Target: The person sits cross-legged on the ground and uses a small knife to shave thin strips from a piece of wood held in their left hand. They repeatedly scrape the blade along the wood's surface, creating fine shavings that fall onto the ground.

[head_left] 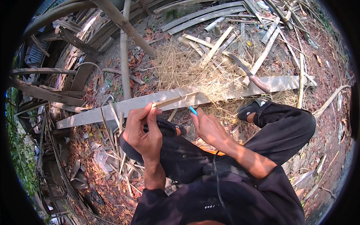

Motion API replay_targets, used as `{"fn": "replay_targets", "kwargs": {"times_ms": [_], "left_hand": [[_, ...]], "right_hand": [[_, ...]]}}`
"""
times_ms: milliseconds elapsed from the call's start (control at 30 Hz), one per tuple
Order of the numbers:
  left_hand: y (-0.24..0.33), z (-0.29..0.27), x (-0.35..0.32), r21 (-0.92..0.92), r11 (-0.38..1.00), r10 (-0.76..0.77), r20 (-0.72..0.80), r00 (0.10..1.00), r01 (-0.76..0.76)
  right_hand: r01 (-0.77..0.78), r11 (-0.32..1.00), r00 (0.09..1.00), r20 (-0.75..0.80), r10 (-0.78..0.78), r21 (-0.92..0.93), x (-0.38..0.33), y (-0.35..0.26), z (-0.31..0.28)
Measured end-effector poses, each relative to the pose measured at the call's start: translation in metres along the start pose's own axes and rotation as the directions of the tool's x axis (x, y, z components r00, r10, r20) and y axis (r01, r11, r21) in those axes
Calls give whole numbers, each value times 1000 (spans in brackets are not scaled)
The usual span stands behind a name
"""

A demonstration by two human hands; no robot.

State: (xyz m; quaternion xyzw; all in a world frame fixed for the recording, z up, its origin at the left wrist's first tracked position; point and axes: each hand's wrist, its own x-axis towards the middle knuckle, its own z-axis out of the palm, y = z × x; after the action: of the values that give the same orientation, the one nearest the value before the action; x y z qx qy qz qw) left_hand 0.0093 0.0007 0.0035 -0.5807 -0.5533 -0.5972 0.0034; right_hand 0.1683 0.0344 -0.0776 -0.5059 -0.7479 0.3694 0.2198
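Pale wood, in a narrow strip, held up ahead of the crossed legs, slanting forward and to the right over a long grey plank. Pinched at its near end between the thumb and fingers of the left hand; cannot tell whether touching the plank at the far end. Just beside it, wrapped in the curled fingers of the right hand, a small blue-handled tool; too small to make out a blade or any contact with the wood.

Apparently midway through trimming or shaving the strip. To go on, calls for a firm left pinch, a shallow tool angle and a stroke aimed clear of the left thumb.

Beyond the plank, a loose heap of straw-coloured shavings, with split offcuts strewn among and behind. Resting partly on the plank at right, a large knife, wooden handle toward the legs: best given room. Close beneath the work, black trousers, limiting any downward stroke. Down over the dark shirt, a thin cord, worth minding. Upright at left, a pole, crowding that side.
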Motion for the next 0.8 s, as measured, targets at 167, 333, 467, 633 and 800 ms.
{"fn": "replay_targets", "kwargs": {"times_ms": [167,333,467,633,800], "left_hand": [[0,-3,-13,-36,999,45,100,994,-41],[-2,4,-1,-57,997,59,117,991,-53],[1,6,-5,-27,997,75,138,988,-72],[-3,1,-1,-123,991,57,96,994,-45],[-2,1,-1,-132,991,-20,74,997,30]], "right_hand": [[-83,995,995,-47,86,56,-6,29,-6],[290,935,950,-179,-256,205,-11,-44,-43],[156,970,984,-116,-136,186,-8,-32,-22],[-132,990,991,47,129,55,2,83,26],[220,970,968,-147,-203,107,-1,3,-31]]}}
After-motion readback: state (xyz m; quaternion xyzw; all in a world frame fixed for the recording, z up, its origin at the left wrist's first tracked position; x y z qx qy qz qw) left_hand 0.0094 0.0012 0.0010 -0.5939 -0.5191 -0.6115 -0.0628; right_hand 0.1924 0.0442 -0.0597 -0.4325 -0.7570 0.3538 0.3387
